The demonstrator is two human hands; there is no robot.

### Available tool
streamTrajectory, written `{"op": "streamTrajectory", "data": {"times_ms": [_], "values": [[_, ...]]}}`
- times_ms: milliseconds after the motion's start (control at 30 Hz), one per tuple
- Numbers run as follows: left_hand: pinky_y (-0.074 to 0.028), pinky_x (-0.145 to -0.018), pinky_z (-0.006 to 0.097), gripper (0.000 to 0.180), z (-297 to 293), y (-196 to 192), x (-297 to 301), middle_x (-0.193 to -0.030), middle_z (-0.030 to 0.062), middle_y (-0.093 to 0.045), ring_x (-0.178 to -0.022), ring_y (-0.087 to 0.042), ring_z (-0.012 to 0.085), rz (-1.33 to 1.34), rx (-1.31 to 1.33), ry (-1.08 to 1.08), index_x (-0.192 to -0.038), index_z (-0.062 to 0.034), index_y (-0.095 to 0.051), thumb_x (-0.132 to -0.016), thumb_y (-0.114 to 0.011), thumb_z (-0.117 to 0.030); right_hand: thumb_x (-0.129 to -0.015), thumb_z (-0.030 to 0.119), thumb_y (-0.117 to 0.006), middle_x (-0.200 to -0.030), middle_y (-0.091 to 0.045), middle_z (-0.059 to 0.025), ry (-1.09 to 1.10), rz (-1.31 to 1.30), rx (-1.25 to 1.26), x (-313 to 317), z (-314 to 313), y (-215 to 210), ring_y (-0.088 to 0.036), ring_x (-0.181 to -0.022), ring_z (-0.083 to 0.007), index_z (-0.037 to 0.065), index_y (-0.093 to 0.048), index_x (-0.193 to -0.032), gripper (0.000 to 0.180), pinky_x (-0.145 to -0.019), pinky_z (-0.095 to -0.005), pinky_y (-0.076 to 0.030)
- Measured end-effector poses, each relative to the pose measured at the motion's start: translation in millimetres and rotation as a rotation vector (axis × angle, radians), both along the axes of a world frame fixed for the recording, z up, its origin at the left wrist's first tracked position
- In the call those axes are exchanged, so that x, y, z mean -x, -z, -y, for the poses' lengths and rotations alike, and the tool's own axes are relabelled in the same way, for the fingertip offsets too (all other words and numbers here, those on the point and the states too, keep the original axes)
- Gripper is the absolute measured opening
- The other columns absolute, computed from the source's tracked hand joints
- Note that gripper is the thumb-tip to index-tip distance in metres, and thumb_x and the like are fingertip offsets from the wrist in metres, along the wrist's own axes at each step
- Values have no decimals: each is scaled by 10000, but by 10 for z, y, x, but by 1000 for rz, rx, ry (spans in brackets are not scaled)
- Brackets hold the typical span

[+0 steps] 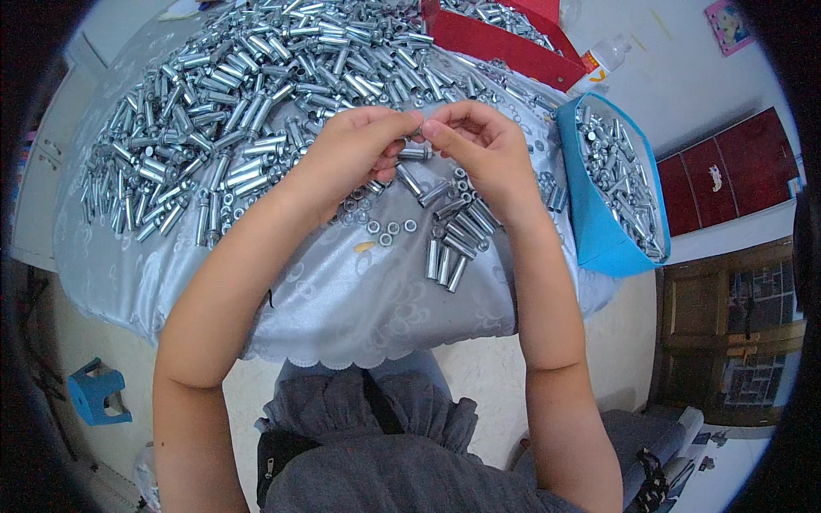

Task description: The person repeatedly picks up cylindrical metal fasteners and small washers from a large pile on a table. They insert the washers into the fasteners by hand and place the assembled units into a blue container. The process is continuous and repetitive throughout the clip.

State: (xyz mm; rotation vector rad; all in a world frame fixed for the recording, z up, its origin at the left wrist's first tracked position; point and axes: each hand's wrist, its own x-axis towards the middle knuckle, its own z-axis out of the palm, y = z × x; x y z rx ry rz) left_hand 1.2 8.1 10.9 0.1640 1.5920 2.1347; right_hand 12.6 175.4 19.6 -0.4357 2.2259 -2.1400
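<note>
My left hand (363, 145) and my right hand (481, 150) meet fingertip to fingertip above the table, both closed in a pinch. Between them is a small piece that the fingers mostly hide; I cannot make out its kind. Below my right hand lies a small group of shiny metal sleeves (462, 231), some side by side. Several loose hex nuts (392, 228) rest on the cloth between my forearms, near a small yellowish bit (364, 246). A large heap of sleeve anchor bolts (248, 94) spreads behind and to the left of my left hand.
A silvery patterned tablecloth (342, 299) covers the table. At the right edge stands a blue fabric bin (611, 244) full of bolts. Further back are a red box (505, 43) with more metal parts and a plastic bottle (605, 58). A blue stool (96, 393) stands on the floor at left.
</note>
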Motion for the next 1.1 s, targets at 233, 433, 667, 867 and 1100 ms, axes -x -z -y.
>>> {"op": "streamTrajectory", "data": {"times_ms": [233,433,667,867,1100], "values": [[-288,-482,208,259,2,-35,-12,-577,-62,-370,-509,-322,47,65,-48,3,-678,-112,-486,-852,-552,-291,-755,133,-664,-789,-627,-44,137,-264,-238,5,18,76,-558,-689,-94,32,-645,-852,141,-616,-231,-439],[-297,-487,207,220,14,-42,-8,-588,-65,-378,-512,-325,41,-2,-96,47,-747,-101,-542,-851,-555,-295,-721,106,-672,-762,-616,-56,156,-461,-383,-22,29,28,-550,-657,-121,46,-644,-876,169,-595,-235,-430],[-301,-483,194,201,34,-54,6,-590,-68,-363,-521,-341,32,38,-114,-51,-850,-54,-575,-834,-572,-254,-667,106,-722,-821,-571,-30,73,-325,-407,-90,21,-38,-537,-740,-123,55,-610,-911,274,-690,-238,-422],[-298,-473,193,206,95,-22,60,-604,-60,-357,-533,-337,33,44,-136,-114,-873,-24,-565,-833,-570,-227,-585,140,-762,-1061,-502,-67,-289,-546,-848,-163,-95,-83,-424,-1053,-255,106,-625,-815,270,-917,-348,-334],[-299,-478,197,204,64,-26,59,-616,-57,-355,-534,-328,37,21,-84,-187,-865,-26,-568,-834,-566,-228,-575,172,-764,-1155,-476,-77,-347,-528,-907,-185,-94,-53,-351,-1155,-302,115,-646,-733,206,-983,-394,-270]]}}
